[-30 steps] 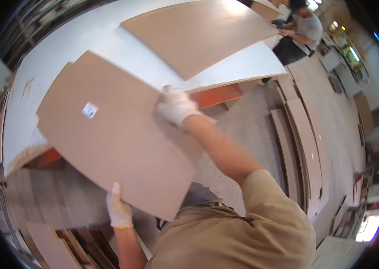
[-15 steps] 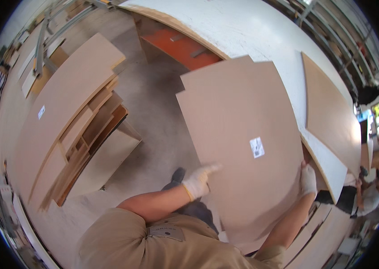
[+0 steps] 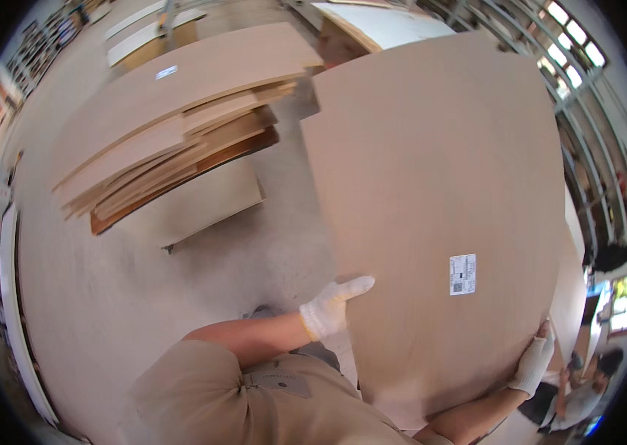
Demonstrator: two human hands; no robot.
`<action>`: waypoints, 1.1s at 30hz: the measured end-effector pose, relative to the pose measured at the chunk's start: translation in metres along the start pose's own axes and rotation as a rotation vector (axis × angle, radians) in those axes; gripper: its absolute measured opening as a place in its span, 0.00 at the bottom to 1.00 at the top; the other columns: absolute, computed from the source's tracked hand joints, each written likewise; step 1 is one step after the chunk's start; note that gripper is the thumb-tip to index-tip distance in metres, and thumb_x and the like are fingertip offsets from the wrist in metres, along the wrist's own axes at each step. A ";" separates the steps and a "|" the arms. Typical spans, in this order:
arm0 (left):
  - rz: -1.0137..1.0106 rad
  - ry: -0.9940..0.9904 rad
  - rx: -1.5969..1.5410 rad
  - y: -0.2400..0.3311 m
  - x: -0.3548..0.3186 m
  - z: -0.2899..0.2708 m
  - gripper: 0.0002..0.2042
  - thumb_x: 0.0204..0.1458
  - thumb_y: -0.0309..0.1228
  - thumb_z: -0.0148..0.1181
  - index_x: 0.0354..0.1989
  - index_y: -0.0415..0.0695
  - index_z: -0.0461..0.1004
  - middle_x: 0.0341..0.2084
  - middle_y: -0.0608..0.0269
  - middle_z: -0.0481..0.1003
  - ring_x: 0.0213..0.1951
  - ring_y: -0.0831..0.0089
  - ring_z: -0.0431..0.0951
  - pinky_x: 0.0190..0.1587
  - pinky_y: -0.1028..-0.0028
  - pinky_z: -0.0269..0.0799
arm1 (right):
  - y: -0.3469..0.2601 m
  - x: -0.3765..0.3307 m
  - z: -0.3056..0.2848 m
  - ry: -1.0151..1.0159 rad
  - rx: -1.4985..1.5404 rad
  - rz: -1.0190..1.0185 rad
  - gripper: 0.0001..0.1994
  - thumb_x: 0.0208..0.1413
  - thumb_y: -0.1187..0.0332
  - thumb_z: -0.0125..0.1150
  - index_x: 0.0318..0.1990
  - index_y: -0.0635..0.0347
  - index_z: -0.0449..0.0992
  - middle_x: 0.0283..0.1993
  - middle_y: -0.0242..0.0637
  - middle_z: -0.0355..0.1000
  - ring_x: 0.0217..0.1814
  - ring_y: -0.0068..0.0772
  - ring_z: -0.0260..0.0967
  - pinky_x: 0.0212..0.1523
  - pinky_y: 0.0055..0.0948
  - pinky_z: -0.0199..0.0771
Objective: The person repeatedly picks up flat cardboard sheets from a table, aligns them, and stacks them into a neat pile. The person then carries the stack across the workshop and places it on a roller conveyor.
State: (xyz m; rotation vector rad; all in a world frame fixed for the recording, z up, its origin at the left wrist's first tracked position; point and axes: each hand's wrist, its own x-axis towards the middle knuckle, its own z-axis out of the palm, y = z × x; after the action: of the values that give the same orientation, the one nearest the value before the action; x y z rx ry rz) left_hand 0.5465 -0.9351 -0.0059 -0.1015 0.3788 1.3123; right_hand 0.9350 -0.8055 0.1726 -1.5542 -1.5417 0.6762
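Observation:
A large brown wooden panel [image 3: 417,185] with stepped notches at its far left corner fills the right half of the view. A white printed label [image 3: 463,274] is stuck on its face. My left hand [image 3: 336,304], in a white knit glove, grips the panel's left edge, thumb on the face and the other fingers hidden behind it. My right hand [image 3: 536,361], gloved with bare fingertips, holds the opposite edge low on the right. Both forearms are bare, and the panel is held up in front of me.
At left, a stack of similar panels [image 3: 202,55] lies on a support with a pale side [image 3: 209,200]. Beyond my panel is a white-topped table [image 3: 410,30]. Metal racks [image 3: 588,133] stand at right. Another person [image 3: 580,393] works at lower right. Grey floor [image 3: 254,252] lies between.
My view has turned to the right, so the stack appears higher and more level. The panel has risen closer to me, moving away from the white tabletop, still between both hands.

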 end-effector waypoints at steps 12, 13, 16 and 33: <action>1.005 0.151 -0.338 -0.056 -0.324 -0.195 0.40 0.66 0.64 0.52 0.76 0.45 0.61 0.74 0.56 0.64 0.75 0.54 0.61 0.77 0.47 0.55 | -0.242 -0.215 0.252 -0.510 -0.511 -1.065 0.24 0.73 0.50 0.51 0.47 0.68 0.77 0.34 0.56 0.75 0.38 0.65 0.75 0.40 0.50 0.73; 1.116 0.199 -0.400 -0.063 -0.350 -0.219 0.41 0.66 0.65 0.51 0.76 0.46 0.61 0.74 0.57 0.65 0.75 0.54 0.60 0.77 0.47 0.54 | -0.258 -0.255 0.275 -0.649 -0.389 -1.016 0.26 0.69 0.46 0.56 0.50 0.66 0.78 0.34 0.54 0.77 0.41 0.65 0.77 0.40 0.52 0.75; 1.340 0.316 -0.649 -0.084 -0.434 -0.246 0.44 0.64 0.72 0.43 0.77 0.49 0.61 0.75 0.59 0.63 0.76 0.54 0.59 0.78 0.48 0.53 | -0.302 -0.369 0.329 -0.794 -0.380 -1.265 0.30 0.59 0.41 0.67 0.51 0.63 0.80 0.33 0.52 0.77 0.38 0.63 0.78 0.38 0.51 0.77; 2.228 0.510 -0.830 0.048 -0.773 -0.431 0.44 0.65 0.73 0.39 0.77 0.50 0.61 0.75 0.56 0.63 0.73 0.50 0.64 0.75 0.46 0.60 | -0.489 -0.769 0.624 -1.663 0.133 -1.619 0.27 0.44 0.59 0.83 0.48 0.64 0.81 0.33 0.48 0.74 0.33 0.50 0.72 0.37 0.41 0.72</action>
State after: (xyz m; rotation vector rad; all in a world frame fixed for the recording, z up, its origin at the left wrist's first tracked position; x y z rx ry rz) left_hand 0.2502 -1.7581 -0.1486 -0.9173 0.2340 3.6312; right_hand 0.0704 -1.4909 0.1282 1.1057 -2.8748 0.9029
